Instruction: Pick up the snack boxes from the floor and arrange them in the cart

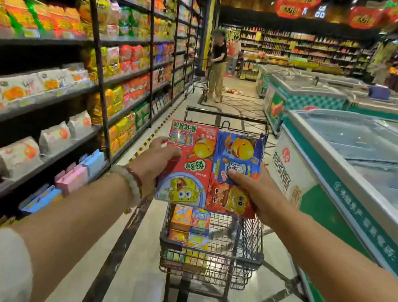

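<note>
Left hand (158, 160) grips the red snack box (187, 164) at its left edge, thumb curled onto the front face, fingers behind and hidden. Right hand (257, 189) grips the blue snack box (236, 167) from the right edge, thumb pressed on the front near the middle, other fingers wrapped behind. Both boxes are held upright, side by side, long edges touching, printed faces toward the camera, print upside down. Both show yellow cartoon characters. Beaded bracelets (132, 182) sit on the left wrist, pale sleeve at the forearm.

The pair is raised in the air above the near end of the cart (251, 241), not touching it. The cart is a dark wire basket on wheels, standing in the aisle straight ahead, handle end toward the camera. Inside, more snack boxes (190, 226) are stacked along the cart's left side, orange, blue and yellow faces showing; the right part of the basket shows bare wire. Lower rack contents are blurred, greenish-yellow packs.

Shelving (74, 72) with bagged snacks runs along the left of the aisle. Chest freezers (364, 162) with glass lids line the right. Tiled floor (140, 273) with dark inlay lines runs under the cart. At the aisle's far end a person (217, 72) stands by another cart; small items lie on the floor near them, too blurred to identify.
</note>
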`<state>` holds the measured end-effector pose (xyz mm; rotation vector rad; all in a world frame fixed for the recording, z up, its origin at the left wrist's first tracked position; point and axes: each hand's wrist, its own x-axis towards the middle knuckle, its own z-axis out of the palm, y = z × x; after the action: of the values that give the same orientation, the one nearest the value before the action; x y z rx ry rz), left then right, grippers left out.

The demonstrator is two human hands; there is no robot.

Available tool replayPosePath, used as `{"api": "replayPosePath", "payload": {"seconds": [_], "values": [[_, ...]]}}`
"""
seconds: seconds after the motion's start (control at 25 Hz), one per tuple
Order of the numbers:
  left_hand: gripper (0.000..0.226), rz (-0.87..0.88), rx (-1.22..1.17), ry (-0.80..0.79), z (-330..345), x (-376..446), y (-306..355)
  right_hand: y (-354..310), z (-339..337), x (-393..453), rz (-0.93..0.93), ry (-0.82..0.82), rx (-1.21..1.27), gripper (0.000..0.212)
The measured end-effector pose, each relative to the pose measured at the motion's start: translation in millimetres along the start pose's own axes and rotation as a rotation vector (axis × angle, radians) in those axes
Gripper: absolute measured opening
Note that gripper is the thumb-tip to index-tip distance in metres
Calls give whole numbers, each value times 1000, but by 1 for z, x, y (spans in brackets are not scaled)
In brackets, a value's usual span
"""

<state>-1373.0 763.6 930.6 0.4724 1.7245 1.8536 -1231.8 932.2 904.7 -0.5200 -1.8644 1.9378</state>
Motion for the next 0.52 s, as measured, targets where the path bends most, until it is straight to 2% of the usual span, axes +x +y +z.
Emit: {"api": "replayPosePath", "payload": {"seconds": [0.2, 0.24, 0.32, 0.36, 0.48, 0.52], "values": [[55, -126, 56, -34, -13, 102, -37, 48, -8, 82, 97, 68, 17, 38], [54, -162, 76, -42, -10, 118, -46, 60, -12, 94, 126, 77, 19, 36], [37, -216, 96, -33, -4, 154, -71, 92, -22, 122, 189, 96, 29, 32], [32, -242, 112, -24, -1, 172, -86, 108, -28, 135, 214, 103, 28, 35], [50, -307, 208, -50, 11, 225, -136, 165, -50, 183, 283, 93, 24, 49], [41, -335, 227, -31, 13, 238, -155, 189, -58, 198, 315, 72, 8, 47]]}}
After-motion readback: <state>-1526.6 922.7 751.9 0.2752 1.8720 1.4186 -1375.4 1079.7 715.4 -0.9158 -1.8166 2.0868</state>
